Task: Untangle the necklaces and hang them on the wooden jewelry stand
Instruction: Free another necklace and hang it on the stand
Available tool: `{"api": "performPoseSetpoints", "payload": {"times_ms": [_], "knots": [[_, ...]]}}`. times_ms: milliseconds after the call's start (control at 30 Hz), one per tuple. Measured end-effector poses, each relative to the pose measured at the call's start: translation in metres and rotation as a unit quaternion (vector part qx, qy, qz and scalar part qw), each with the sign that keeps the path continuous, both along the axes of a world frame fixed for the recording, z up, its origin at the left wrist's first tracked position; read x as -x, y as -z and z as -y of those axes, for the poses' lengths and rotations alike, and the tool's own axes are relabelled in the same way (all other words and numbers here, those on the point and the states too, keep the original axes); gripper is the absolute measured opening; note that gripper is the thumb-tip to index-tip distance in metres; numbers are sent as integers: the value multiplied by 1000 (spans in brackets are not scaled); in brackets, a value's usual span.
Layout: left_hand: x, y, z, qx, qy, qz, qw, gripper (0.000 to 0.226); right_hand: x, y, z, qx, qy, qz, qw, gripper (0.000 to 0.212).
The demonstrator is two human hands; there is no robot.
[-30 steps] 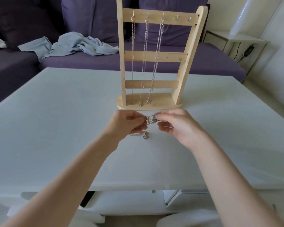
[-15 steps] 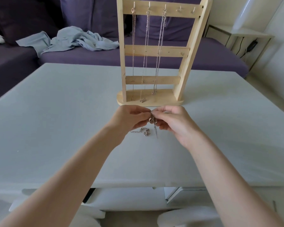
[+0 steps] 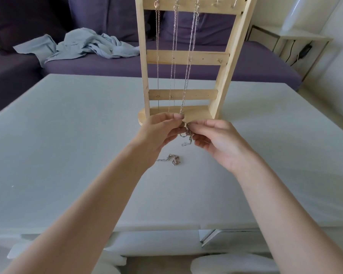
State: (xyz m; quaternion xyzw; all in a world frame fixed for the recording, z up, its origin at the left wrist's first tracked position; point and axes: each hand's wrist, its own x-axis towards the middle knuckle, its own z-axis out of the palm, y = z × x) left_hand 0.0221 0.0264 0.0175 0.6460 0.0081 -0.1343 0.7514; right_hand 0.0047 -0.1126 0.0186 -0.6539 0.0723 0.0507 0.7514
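Both hands are raised just above the pale bench, close in front of the wooden jewelry stand (image 3: 188, 58), which stands upright toward the far edge, about midway along it. The left hand (image 3: 158, 133) has its grip pinched on a tangled necklace (image 3: 188, 133), thumb and forefinger closed at the top of the knot; the right hand (image 3: 218, 139) pinches the same knot from the other side, its remaining fingers curled beneath. A short loop of chain dangles from the knot between the two hands, clear of the bench (image 3: 67, 135). A second small heap of chain (image 3: 173, 159) lies on the bench surface nearer the front edge, below the left hand and partly hidden by its wrist. On the stand, three hung necklaces (image 3: 174, 56) drop from hooks on the left part of the top bar, running down past the middle and lower bars toward the base. The two hooks at the right end of that bar are bare. Beyond the far edge sits a purple sofa (image 3: 255, 72) with a crumpled grey-blue cloth (image 3: 83, 45) on its seat, and off past the far right corner stands a light side table (image 3: 301, 36).
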Motion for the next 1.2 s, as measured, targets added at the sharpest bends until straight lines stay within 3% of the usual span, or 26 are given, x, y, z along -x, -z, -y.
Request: {"api": "performPoseSetpoints", "payload": {"times_ms": [100, 367, 467, 600, 767, 900, 1033, 1200], "knots": [[0, -1, 2, 4, 7, 0, 1000, 9, -1, 0, 3, 9, 23, 9, 1000, 11], [5, -1, 9, -132, 33, 66, 989, 6, 1, 3, 6, 35, 39, 39, 998, 12], [3, 1, 7, -129, 2, 64, 990, 10, 1, 1, 6, 8, 18, 43, 999, 12], [1, 3, 5, -105, -28, 54, 993, 12, 1, 0, 3, 74, -26, 74, 994, 14], [1, 0, 7, -136, -16, 70, 988, 14, 1, 0, 4, 139, 14, 81, 987, 17], [-1, -3, 4, -127, -23, 57, 990, 15, 0, -1, 11, 139, 63, 77, 985, 21], [-2, -6, -1, -76, -34, 45, 996, 16, 2, -2, 10, 126, 23, 89, 988, 14], [0, -7, 3, -119, -14, 98, 988, 10, 2, -1, 1, 152, 4, 115, 982, 15]]}}
